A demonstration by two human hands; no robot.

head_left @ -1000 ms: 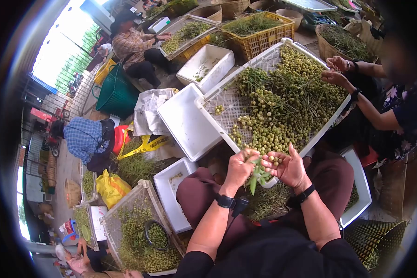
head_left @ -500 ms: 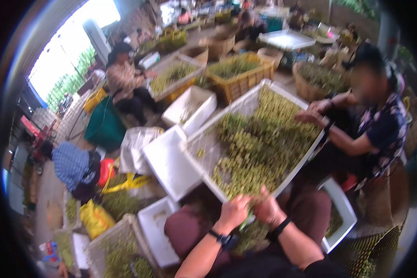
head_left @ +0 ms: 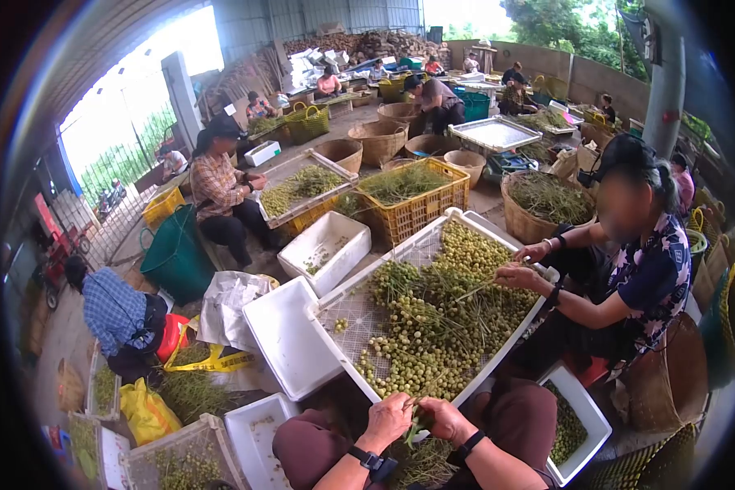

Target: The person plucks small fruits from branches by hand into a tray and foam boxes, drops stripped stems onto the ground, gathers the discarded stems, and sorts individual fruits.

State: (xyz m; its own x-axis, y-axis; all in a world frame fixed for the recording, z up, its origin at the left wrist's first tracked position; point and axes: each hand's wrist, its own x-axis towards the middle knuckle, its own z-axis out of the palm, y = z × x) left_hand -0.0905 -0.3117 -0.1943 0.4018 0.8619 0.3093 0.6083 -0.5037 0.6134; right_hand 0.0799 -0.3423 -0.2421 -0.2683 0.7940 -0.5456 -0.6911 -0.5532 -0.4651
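Both hands in at the near corner of the mesh tray (head_left: pixel 351 314), almost meeting. Leafy sprig (head_left: pixel 417 421) sits between them, at the fingertips, leaves hanging down in the gap. Right hand (head_left: pixel 388 420) grip: closed, fingers bent in on the sprig from its side. Left hand (head_left: pixel 447 421) grip: also closed on it, knuckles up, fingers curled toward the right. Looks like a fingertip pinch on both, but the contact is small and partly hidden by the fingers, so can't swear to exact finger placement.

Fruit pile (head_left: pixel 433 331), round, yellow-green, mixed with thin stems, lies in the tray just beyond the hands. It runs close to the near rim and along the right side; bare mesh shows at the left, with a small cluster of loose fruit on it.

Edges: tray's white rim is right ahead of the knuckles. Knees flank the forearms, right knee (head_left: pixel 306 447) and left knee (head_left: pixel 527 420). Loose stems (head_left: pixel 423 465) lie below the hands, between the legs. White box (head_left: pixel 290 335) butts up by the tray's left side; white bin (head_left: pixel 592 416) with fruit in it stands outside the left knee. Co-worker's hands (head_left: pixel 521 269) work over the tray's right edge, well apart from these two.
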